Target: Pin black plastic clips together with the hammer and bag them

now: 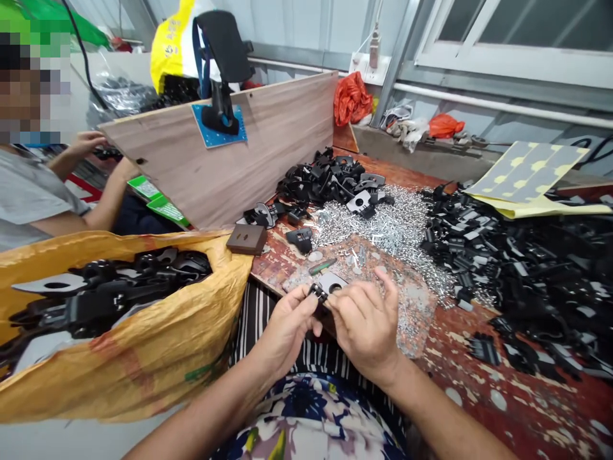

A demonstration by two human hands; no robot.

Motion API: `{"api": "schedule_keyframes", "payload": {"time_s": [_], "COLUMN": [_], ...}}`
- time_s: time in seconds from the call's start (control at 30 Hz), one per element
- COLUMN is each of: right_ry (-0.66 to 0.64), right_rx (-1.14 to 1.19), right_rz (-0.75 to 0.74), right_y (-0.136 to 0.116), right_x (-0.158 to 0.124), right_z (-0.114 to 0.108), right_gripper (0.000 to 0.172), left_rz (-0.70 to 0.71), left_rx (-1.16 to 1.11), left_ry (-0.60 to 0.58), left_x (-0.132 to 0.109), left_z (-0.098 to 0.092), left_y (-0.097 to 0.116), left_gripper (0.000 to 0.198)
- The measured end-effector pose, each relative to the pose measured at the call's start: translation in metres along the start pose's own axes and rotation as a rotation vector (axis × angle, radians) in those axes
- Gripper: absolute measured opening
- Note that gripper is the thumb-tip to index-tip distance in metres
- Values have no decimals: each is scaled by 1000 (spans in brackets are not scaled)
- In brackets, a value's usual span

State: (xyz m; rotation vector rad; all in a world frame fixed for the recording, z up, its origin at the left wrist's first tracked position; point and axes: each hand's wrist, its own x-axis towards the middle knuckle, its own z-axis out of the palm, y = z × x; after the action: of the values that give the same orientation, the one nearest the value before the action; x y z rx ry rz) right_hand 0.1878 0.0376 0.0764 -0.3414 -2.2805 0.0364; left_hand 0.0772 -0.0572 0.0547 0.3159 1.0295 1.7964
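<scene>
My left hand [287, 322] and my right hand [364, 322] meet at the near edge of the worn red table [479, 383]. Together they pinch a small black plastic part with a grey metal plate [325, 287] between the fingertips. The right index finger sticks up. Just beyond the hands lies a heap of small silver screws [397, 223] on a clear sheet. A green-tipped tool [322, 266] lies beside that sheet.
A yellow sack [143, 358] full of black parts stands at my left. Black parts are piled at the far middle [330, 176] and across the right [527, 268]. A wooden board [268, 147] divides off another person [43, 191] at the left. Yellow sticker sheets [531, 176] lie far right.
</scene>
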Motion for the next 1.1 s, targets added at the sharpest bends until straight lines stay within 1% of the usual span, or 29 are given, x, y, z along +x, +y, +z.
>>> {"api": "schedule_keyframes", "payload": {"time_s": [0.07, 0.13, 0.17, 0.23, 0.3, 0.33, 0.37, 0.43, 0.5, 0.53, 0.6, 0.63, 0.67, 0.73, 0.77, 0.83, 0.93, 1.0, 1.07, 1.1], "right_ry": [0, -69, -115, -191, -220, -220, -217, -199, -221, -269, -397, -456, -505, -573, -610, -707, -839, -904, -910, -876], "right_rx": [64, 171, 226, 294, 292, 274, 255, 229, 255, 291, 319, 269, 172, -86, -187, -277, -254, -196, -114, -75], "right_rz": [30, 9, -8, -44, -90, -114, -135, -150, -132, -119, -61, -13, 38, 113, 123, 122, 202, 288, 334, 336], "right_y": [0, -2, -2, -2, -3, -5, -6, -10, -12, -12, -5, 1, 8, 21, 27, 34, 39, 46, 55, 60], "right_x": [-3, -4, -5, -9, -14, -17, -20, -23, -21, -19, -16, -15, -16, -20, -23, -28, -30, -29, -32, -34], "right_z": [2, 4, 5, 5, 3, 2, 1, 0, -3, -4, -7, -8, -9, -9, -9, -6, -5, -9, -17, -22], "right_gripper": [18, 18, 18, 18, 19, 19, 19, 19, 18, 18, 14, 12, 17, 31, 34, 30, 14, 9, 19, 26], "left_rz": [47, 46, -4, -166, -294, -313, -291, -168, -4, 68, 154, 176, 185, 172, 158, 140, 156, 150, 129, 123], "left_rx": [73, 121, 114, 49, -17, -33, -30, 68, 306, 451, 704, 783, 826, 829, 803, 746, 713, 727, 753, 765], "left_ry": [17, 56, 50, -13, -63, -57, -36, 12, 35, 28, 7, 6, 22, 99, 142, 204, 237, 238, 242, 251], "left_x": [-11, -22, -26, -33, -38, -41, -43, -48, -53, -55, -56, -54, -52, -42, -36, -19, 5, 16, 20, 21], "left_z": [-8, -19, -25, -36, -44, -47, -48, -49, -48, -47, -48, -50, -52, -58, -60, -63, -61, -60, -59, -59], "left_y": [-1, 0, 1, 4, 3, 0, -3, -11, -12, -10, 2, 10, 17, 26, 27, 21, 2, -9, -15, -17], "left_gripper": [36, 37, 36, 36, 40, 40, 38, 40, 45, 46, 40, 36, 31, 25, 24, 24, 26, 30, 36, 38]}}
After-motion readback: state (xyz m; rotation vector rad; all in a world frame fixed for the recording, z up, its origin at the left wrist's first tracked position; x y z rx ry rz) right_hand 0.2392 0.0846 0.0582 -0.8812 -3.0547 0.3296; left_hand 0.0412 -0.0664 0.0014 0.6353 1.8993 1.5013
